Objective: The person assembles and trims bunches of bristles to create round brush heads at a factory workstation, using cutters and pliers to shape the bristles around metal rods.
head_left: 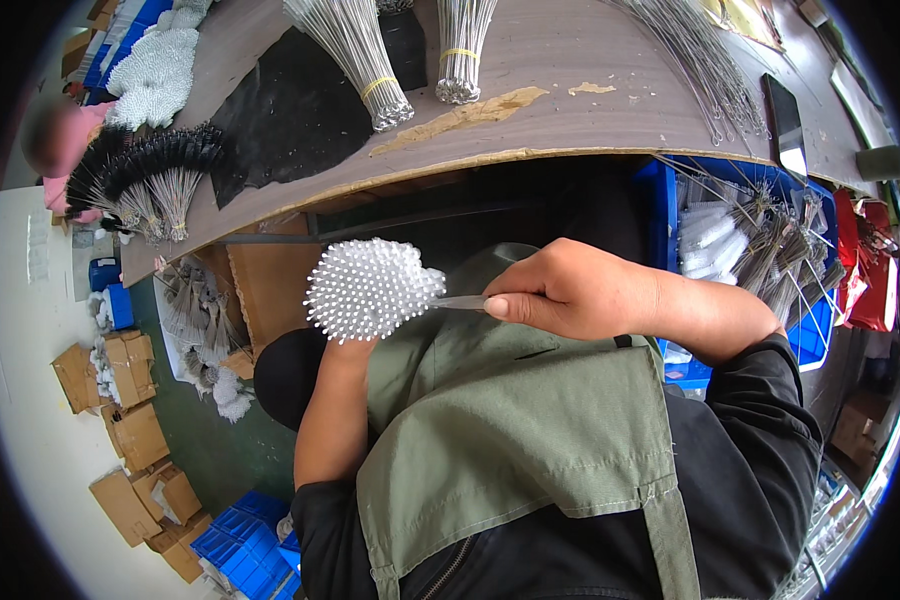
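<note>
My left hand (356,347) is mostly hidden under a dense bundle of thin white-tipped brushes (370,290); only its wrist side shows. It holds the bundle above my lap, round tips facing up. On the bundle's right side, my right hand (570,295) is closed, thumb on top, pinching a thin greyish strip (458,302). The strip's far end meets the bundle's right edge, and I cannot make out whether it is a brush stem or a separate piece. A green apron (530,420) lies below both hands.
Ahead is a brown table (560,125) with banded wire bundles (458,75), loose wires (705,75), a black sheet (300,115), black brushes (165,165) and a phone (785,125). A blue crate (660,215) stands right; cardboard boxes (140,430) lie left. A person in pink (65,150) is far left.
</note>
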A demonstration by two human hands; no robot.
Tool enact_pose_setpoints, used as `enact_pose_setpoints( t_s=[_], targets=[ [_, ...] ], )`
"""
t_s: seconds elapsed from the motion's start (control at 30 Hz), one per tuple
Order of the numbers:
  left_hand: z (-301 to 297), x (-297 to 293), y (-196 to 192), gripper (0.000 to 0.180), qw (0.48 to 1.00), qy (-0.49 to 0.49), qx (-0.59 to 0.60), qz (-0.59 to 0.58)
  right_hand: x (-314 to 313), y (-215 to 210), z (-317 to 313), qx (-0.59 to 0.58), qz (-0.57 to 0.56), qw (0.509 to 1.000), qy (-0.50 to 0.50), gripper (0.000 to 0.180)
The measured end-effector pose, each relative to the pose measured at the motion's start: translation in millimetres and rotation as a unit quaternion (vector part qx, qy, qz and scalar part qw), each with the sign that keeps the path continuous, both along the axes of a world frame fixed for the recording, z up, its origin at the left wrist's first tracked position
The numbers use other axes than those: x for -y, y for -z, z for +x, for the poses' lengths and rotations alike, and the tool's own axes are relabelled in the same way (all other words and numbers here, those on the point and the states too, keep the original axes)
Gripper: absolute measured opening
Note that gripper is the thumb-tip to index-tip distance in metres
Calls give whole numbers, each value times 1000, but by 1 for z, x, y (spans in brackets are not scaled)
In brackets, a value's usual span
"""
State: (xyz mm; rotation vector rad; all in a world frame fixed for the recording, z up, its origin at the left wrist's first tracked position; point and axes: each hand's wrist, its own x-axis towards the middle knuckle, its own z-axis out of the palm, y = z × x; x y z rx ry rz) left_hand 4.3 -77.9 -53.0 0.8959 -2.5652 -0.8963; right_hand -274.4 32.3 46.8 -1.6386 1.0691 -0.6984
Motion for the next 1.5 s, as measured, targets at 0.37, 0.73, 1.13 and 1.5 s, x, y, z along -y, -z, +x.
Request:
enact_pose_setpoints(
  t_s=[0.37,0.73,1.13,1.5],
  targets=[
    [0,-4,6,37,761,-32,-427,488,-13,12,9,32,1,998,59,34],
    [-9,-8,-2,32,811,-97,-425,390,-14,5,13,201,267,941,57,45],
    [-1,-5,2,38,731,5,-463,501,-16,5,15,212,293,932,35,48],
    [0,-7,2,39,774,-16,-428,467,-17,5,19,188,247,949,59,44]
  ],
)
